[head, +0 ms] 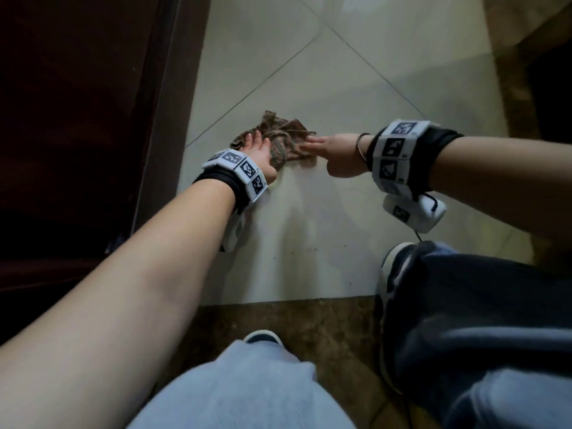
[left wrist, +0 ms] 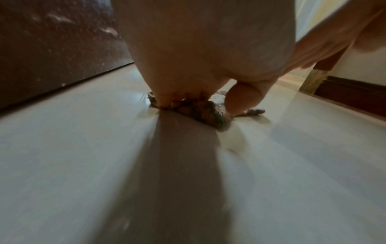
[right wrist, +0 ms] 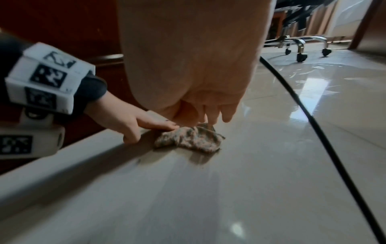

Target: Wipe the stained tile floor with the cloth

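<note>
Cloth (head: 280, 140), brown and crumpled, lies on the pale floor (head: 312, 230) near the dark door (head: 77, 119), with the left hand (head: 258, 150) pressing flat on its left side and the right hand (head: 332, 148) touching its right edge with straight fingers.

A dark red-brown wooden panel (head: 77, 119) runs along the left edge of the pale tiles, and a band of brown speckled stone (head: 294, 329) borders them at the near side. An office chair's chrome wheeled base (right wrist: 300, 44) stands well off, and a black cable (right wrist: 313, 118) curves across the tiles.
</note>
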Demonstrator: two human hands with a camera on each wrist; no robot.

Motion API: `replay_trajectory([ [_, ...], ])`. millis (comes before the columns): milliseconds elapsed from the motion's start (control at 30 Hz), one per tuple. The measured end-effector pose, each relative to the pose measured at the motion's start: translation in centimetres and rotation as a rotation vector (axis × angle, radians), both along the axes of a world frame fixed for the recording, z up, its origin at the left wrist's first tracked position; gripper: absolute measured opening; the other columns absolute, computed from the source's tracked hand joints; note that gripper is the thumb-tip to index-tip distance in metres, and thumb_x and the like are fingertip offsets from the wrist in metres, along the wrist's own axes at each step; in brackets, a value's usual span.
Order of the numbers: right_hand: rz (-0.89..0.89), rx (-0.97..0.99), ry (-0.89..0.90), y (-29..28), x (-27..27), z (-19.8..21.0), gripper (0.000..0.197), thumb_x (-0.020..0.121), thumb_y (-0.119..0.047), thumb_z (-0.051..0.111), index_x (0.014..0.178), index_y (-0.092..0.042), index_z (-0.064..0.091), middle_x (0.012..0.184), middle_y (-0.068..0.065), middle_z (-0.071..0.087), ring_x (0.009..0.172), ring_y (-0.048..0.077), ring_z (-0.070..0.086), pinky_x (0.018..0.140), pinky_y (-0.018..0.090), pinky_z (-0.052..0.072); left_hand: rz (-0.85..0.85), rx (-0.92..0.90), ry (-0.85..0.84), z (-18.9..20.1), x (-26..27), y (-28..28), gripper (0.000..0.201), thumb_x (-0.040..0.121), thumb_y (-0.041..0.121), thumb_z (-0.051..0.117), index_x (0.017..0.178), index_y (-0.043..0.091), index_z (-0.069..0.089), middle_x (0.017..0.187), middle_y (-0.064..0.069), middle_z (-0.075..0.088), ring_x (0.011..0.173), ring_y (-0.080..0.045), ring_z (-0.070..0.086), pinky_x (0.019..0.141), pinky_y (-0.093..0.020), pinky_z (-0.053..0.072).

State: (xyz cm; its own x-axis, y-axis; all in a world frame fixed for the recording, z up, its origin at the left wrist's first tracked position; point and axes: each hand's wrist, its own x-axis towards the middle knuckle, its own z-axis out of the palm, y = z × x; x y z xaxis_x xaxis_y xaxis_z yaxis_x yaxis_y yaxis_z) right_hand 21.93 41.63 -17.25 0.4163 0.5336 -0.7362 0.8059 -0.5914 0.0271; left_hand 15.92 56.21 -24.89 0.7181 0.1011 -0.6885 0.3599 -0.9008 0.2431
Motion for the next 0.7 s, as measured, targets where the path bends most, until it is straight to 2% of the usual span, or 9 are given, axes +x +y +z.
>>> replay_trajectory([
  [67, -0.061, 0.003, -0.03, -0.8, 0.5, 1.1, 0.07, 0.089, 0.002, 0.038, 0.153, -0.016, 0.015, 0.159, 0.01, 0.02, 0.139, 0.031, 0.036, 0.11, 0.033, 0.033, -0.011, 0.003, 0.007, 0.5, -0.1, -0.4, 0.08, 0.09, 0.015, 0.048, 0.153, 0.007, -0.001, 0.16, -0.013, -0.012, 0.149, -0.027, -0.009, 0.122, -0.043, 0.005],
  [133, -0.12, 0.011, -0.042, -1.4, 0.3, 1.2, 0.069, 0.089, 0.002, 0.037, 0.152, -0.015, 0.015, 0.158, 0.011, 0.022, 0.138, 0.032, 0.037, 0.111, 0.037, 0.035, -0.013, -0.003, 0.021, 0.8, -0.3, -1.2, 0.079, 0.091, 0.017, 0.049, 0.153, 0.006, 0.001, 0.16, -0.014, -0.01, 0.149, -0.028, -0.008, 0.122, -0.043, 0.006],
  [267, -0.088, 0.066, -0.011, -2.3, -0.1, -0.4, 0.072, 0.088, 0.002, 0.037, 0.153, -0.013, 0.011, 0.162, 0.003, 0.007, 0.146, 0.024, 0.025, 0.114, 0.036, 0.03, -0.031, 0.021, 0.01, -0.5, -0.8, -1.8, 0.085, 0.088, 0.019, 0.053, 0.152, 0.006, 0.0, 0.16, -0.014, -0.011, 0.149, -0.029, -0.008, 0.122, -0.043, 0.007],
  [333, -0.082, 0.069, -0.04, -3.2, 0.6, -0.6, 0.071, 0.089, 0.001, 0.037, 0.153, -0.011, 0.008, 0.162, 0.006, 0.006, 0.148, 0.022, 0.016, 0.117, 0.036, 0.025, -0.049, 0.025, -0.016, -1.0, -0.6, -2.0, 0.087, 0.086, 0.017, 0.056, 0.153, 0.007, 0.001, 0.161, -0.013, -0.01, 0.149, -0.029, -0.008, 0.123, -0.042, 0.008],
  [467, -0.134, 0.07, -0.06, -4.3, 1.6, -1.6, 0.071, 0.091, -0.001, 0.035, 0.154, -0.011, 0.004, 0.162, 0.009, 0.002, 0.15, 0.021, 0.009, 0.12, 0.037, 0.021, -0.084, 0.058, -0.019, -0.6, -0.1, -2.3, 0.089, 0.084, 0.016, 0.057, 0.153, 0.007, 0.001, 0.161, -0.013, -0.009, 0.15, -0.028, -0.006, 0.122, -0.041, 0.01],
  [600, -0.043, 0.121, -0.008, -3.7, 0.2, -3.6, 0.075, 0.089, -0.001, 0.036, 0.154, -0.014, 0.0, 0.162, 0.006, -0.004, 0.151, 0.018, 0.003, 0.119, 0.034, 0.016, -0.202, 0.096, 0.049, 0.3, -1.0, -2.9, 0.087, 0.088, 0.018, 0.055, 0.152, 0.007, -0.002, 0.16, -0.015, -0.01, 0.149, -0.027, -0.008, 0.122, -0.042, 0.009],
  [700, 0.062, 0.135, -0.013, -2.7, -1.5, -5.7, 0.073, 0.091, -0.008, 0.037, 0.153, -0.01, -0.002, 0.161, 0.01, -0.005, 0.151, 0.022, 0.002, 0.122, 0.034, 0.011, -0.309, 0.149, 0.072, 0.2, -2.0, -3.2, 0.089, 0.088, 0.019, 0.057, 0.152, 0.004, -0.005, 0.159, -0.017, -0.011, 0.149, -0.03, -0.009, 0.121, -0.037, 0.004],
])
